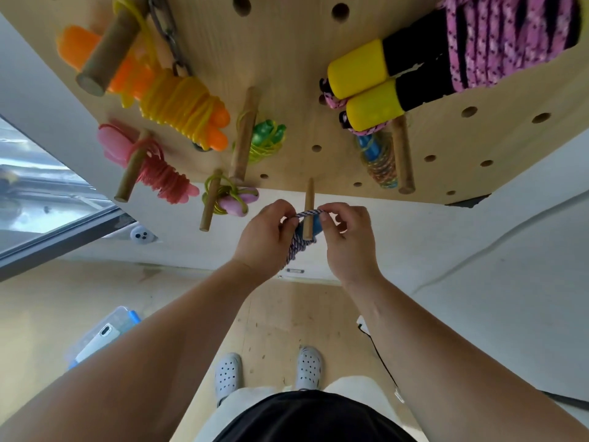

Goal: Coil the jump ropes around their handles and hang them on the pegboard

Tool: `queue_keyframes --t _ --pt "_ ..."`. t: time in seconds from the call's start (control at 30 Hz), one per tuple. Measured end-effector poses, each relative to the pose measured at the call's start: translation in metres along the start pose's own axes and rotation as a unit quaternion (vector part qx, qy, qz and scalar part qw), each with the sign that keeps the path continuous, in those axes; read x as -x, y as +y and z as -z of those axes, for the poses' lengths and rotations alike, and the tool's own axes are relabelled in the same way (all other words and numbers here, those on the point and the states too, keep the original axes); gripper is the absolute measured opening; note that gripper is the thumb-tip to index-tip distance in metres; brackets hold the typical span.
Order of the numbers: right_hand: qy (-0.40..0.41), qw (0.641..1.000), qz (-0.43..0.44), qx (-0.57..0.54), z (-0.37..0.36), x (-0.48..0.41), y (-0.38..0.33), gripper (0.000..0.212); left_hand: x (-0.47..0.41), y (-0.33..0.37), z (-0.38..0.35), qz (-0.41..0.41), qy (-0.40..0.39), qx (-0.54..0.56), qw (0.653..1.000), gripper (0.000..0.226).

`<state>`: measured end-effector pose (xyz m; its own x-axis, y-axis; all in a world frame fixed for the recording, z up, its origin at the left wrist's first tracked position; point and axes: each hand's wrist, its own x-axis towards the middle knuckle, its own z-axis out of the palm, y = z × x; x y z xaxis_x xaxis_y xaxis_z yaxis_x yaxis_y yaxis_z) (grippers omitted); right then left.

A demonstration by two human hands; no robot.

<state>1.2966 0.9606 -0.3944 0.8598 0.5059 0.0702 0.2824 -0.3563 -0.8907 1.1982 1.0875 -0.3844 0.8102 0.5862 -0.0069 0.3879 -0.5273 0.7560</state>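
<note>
Head view: left grip and right grip each pinch the jump rope loop over the peg, 12 o'clock. Braid looks soft and light; best held by the loop.

The pegboard is pale wood, its pegs a darker brown. A yellow rope wraps orange handles; a coral rope wraps pink handles. A thick rope is speckled pink, purple and black, and its two-tone handles are yellow at the tip and black along the rest. The striped rope, braided purple and white, wraps a blue handle. The shoes are pale grey, dotted with dark holes.
</note>
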Motion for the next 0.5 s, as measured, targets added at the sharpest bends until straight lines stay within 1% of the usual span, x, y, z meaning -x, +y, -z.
queue_keyframes --t 0.1,0.2,0.37,0.5 --pt "0.003 1.000 -0.005 0.012 -0.002 -0.017 -0.003 0.010 -0.015 0.000 0.002 0.018 0.006 0.005 1.000 0.005" --pt "0.000 1.000 -0.030 -0.002 -0.005 -0.027 -0.006 0.011 -0.026 0.001 0.001 0.037 0.013 0.022 0.999 0.006" --pt "0.023 0.998 -0.060 -0.007 -0.005 -0.039 -0.013 0.010 -0.040 0.007 -0.003 0.053 0.048 0.016 0.997 0.008" --pt "0.056 0.994 -0.094 0.013 -0.007 -0.048 -0.020 0.021 -0.049 0.011 -0.006 0.105 0.078 0.032 0.991 0.011"
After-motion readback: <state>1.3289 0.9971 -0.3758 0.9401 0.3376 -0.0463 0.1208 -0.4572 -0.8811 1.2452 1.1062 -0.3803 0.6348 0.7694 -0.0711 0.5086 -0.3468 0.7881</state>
